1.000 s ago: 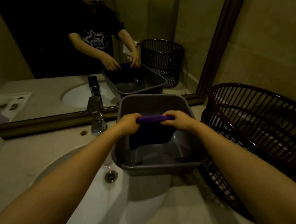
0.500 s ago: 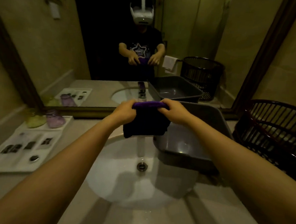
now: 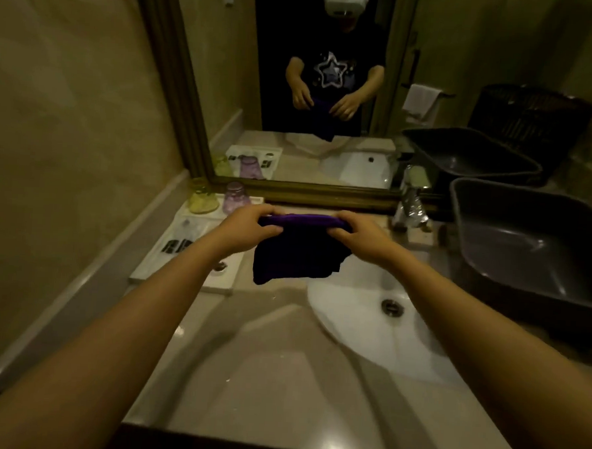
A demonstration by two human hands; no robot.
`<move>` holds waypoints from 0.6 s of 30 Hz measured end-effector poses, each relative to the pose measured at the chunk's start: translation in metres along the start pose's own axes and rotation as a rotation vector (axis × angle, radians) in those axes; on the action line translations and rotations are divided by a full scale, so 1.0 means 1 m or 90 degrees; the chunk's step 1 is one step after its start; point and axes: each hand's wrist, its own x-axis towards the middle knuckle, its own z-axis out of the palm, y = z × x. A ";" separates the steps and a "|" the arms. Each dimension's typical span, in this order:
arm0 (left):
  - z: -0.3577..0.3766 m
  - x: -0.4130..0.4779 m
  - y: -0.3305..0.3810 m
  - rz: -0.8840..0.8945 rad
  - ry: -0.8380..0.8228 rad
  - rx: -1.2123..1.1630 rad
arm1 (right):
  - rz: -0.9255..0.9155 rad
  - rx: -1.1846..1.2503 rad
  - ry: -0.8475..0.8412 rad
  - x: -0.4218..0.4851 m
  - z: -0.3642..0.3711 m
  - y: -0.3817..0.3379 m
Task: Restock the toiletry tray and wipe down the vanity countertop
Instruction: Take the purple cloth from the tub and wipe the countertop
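Note:
A dark purple cloth point(image 3: 298, 258) hangs folded in the air above the beige countertop point(image 3: 266, 367), just left of the white sink point(image 3: 378, 328). My left hand point(image 3: 250, 227) grips its upper left corner. My right hand point(image 3: 362, 233) grips its upper right corner. The white toiletry tray point(image 3: 148, 271) lies at the left against the wall, holding small dark packets and a round item. A yellow-green glass point(image 3: 202, 199) and a purple glass point(image 3: 235, 197) stand upside down at the tray's far end.
A grey plastic tub point(image 3: 527, 243) sits on the counter right of the sink, partly over its rim. The chrome tap point(image 3: 410, 209) stands behind the sink, below the framed mirror point(image 3: 330, 71). The counter's front edge runs along the bottom.
Both hands lifted the cloth out of the grey tub and carried it left, over the sink to the counter beside the tray. My view swung left with them.

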 end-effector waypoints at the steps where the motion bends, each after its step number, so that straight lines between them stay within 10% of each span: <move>1: -0.007 -0.005 -0.014 0.001 -0.007 -0.007 | 0.009 0.013 0.004 0.001 0.016 -0.005; 18: 0.024 -0.042 -0.137 -0.152 -0.108 -0.141 | 0.215 0.016 -0.006 -0.022 0.147 0.007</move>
